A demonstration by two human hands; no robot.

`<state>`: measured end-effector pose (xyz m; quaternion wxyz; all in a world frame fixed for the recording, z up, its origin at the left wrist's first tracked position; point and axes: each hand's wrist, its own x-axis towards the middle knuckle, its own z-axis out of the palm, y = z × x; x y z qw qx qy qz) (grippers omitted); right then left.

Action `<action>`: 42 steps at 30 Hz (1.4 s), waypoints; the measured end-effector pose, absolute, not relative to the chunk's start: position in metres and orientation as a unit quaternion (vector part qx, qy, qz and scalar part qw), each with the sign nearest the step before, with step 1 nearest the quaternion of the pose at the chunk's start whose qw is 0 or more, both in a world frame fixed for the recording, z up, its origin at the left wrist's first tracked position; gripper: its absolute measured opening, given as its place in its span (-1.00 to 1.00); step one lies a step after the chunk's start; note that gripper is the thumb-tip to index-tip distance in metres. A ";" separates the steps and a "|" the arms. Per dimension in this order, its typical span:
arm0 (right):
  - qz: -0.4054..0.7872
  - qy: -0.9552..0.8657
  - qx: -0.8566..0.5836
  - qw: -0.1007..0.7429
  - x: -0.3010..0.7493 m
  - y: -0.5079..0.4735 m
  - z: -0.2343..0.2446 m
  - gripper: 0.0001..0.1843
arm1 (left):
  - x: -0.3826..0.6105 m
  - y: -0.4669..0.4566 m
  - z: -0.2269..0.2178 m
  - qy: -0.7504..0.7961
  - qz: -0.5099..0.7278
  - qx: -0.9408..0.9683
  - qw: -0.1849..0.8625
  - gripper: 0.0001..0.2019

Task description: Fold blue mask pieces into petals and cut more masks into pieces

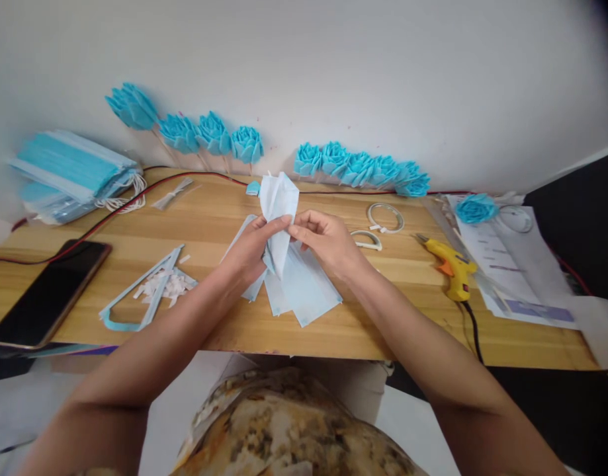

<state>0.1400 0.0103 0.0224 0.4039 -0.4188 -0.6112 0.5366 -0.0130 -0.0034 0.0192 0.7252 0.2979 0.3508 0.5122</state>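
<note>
Your left grip (250,247) and right grip (327,240) pinch a creased pale-blue sheet (280,197), long axis vertical in view, tapering downward.

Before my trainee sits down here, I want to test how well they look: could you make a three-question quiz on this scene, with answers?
1. True or false: the yellow glue gun lies to the right of the right hand.
2. What dark-screened thing lies at the left end of the table?
3. What does the left hand hold? A) a blue flower B) a pale-blue sheet C) a yellow glue gun

Key: 1. True. 2. A phone. 3. B.
</note>
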 end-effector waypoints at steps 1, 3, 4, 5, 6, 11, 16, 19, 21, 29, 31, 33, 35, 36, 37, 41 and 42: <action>0.539 -0.602 -0.420 0.414 0.138 0.011 0.022 -0.65 | -0.013 -0.003 0.018 0.343 0.513 0.299 0.728 -0.68; 0.540 -0.595 -0.425 0.417 0.138 0.011 0.023 -0.71 | -0.014 -0.002 0.017 0.334 0.508 0.306 0.733 -0.69; 0.538 -0.593 -0.430 0.417 0.140 0.010 0.024 -0.74 | -0.014 -0.001 0.017 0.332 0.506 0.310 0.733 -0.69; 0.535 -0.592 -0.435 0.417 0.141 0.009 0.025 -0.77 | -0.015 -0.001 0.017 0.332 0.507 0.313 0.731 -0.68; 0.529 -0.593 -0.439 0.418 0.143 0.007 0.025 -0.79 | -0.016 0.000 0.017 0.334 0.512 0.313 0.727 -0.68; 0.512 -0.614 -0.446 0.402 0.149 -0.001 0.021 -0.84 | -0.020 0.005 0.017 0.355 0.556 0.304 0.687 -0.67; 0.505 -0.612 -0.450 0.410 0.146 -0.004 0.014 -0.83 | -0.019 0.004 0.017 0.385 0.549 0.299 0.679 -0.67; 0.497 -0.619 -0.444 0.415 0.144 -0.004 0.011 -0.78 | -0.017 0.003 0.017 0.379 0.541 0.301 0.688 -0.67; 0.491 -0.618 -0.447 0.422 0.144 -0.003 0.009 -0.77 | -0.017 0.003 0.016 0.369 0.538 0.311 0.691 -0.67; 0.468 -0.597 -0.476 0.445 0.143 -0.004 0.009 -0.78 | -0.030 0.012 0.011 0.440 0.587 0.504 0.455 -0.58; 0.451 -0.602 -0.480 0.451 0.144 -0.005 0.009 -0.79 | -0.032 0.014 0.013 0.437 0.591 0.571 0.364 -0.56; 0.434 -0.607 -0.484 0.458 0.145 -0.005 0.009 -0.79 | -0.034 0.015 0.014 0.425 0.579 0.619 0.317 -0.71; 0.422 -0.610 -0.485 0.463 0.146 -0.005 0.009 -0.80 | -0.034 0.015 0.015 0.426 0.558 0.641 0.309 -0.86; 0.419 -0.611 -0.484 0.464 0.146 -0.005 0.009 -0.80 | -0.034 0.015 0.016 0.430 0.550 0.643 0.315 -0.88; 0.416 -0.613 -0.483 0.466 0.147 -0.005 0.009 -0.81 | -0.034 0.015 0.016 0.434 0.544 0.639 0.328 -0.87; 0.407 -0.627 -0.471 0.469 0.148 -0.004 0.009 -0.80 | -0.033 0.013 0.017 0.434 0.518 0.592 0.438 -0.80; 0.405 -0.630 -0.470 0.468 0.148 -0.004 0.009 -0.80 | -0.032 0.012 0.018 0.431 0.508 0.581 0.467 -0.79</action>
